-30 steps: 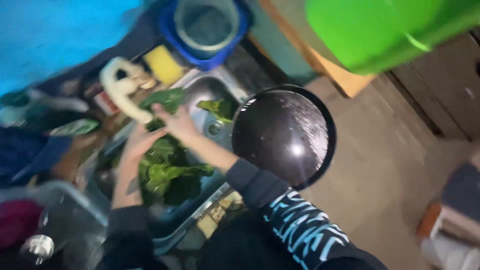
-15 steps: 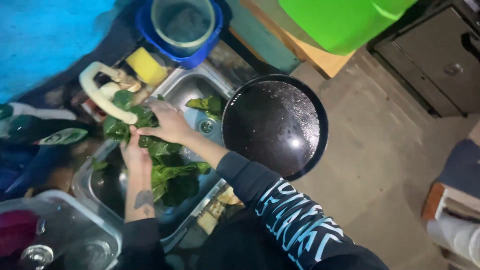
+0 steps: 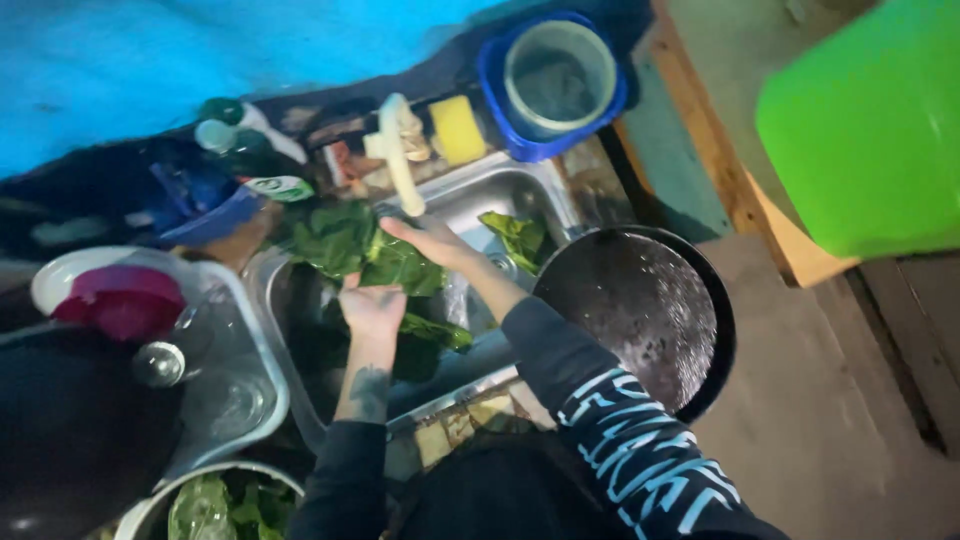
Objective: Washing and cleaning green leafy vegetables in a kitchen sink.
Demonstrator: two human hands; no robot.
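Moved: both hands have come up toward the tap since the earlier frame, and the view has swung so the sink now sits centre-left — the leaves went with them.
Left hand (image 3: 372, 305): clenched on the lower edge of the big green leaves (image 3: 362, 250), knuckles up, gripping from about 6 o'clock of the bunch.
Right hand (image 3: 432, 240): fingers closed over the bunch's right edge, around 3 o'clock of it, right under the tap's tip.
Leaves: held above the steel sink (image 3: 540, 195), not lying in it. The bunch's long axis runs roughly 10 to 4 o'clock, and more leaves (image 3: 430, 335) hang or lie below it in the basin.
Tap (image 3: 400, 150): white, at 12 o'clock of the hands, spout pointing down at them — can't tell if water is running.
Which hand is nearer: the right one, basically touching the spout end.
Loose leaf (image 3: 518, 238): by itself in the basin at 3 o'clock of the right hand.
Around: dark round pan (image 3: 640, 320) at 4 o'clock, yellow sponge (image 3: 457, 128) and blue bucket (image 3: 552, 85) up at 1 o'clock.
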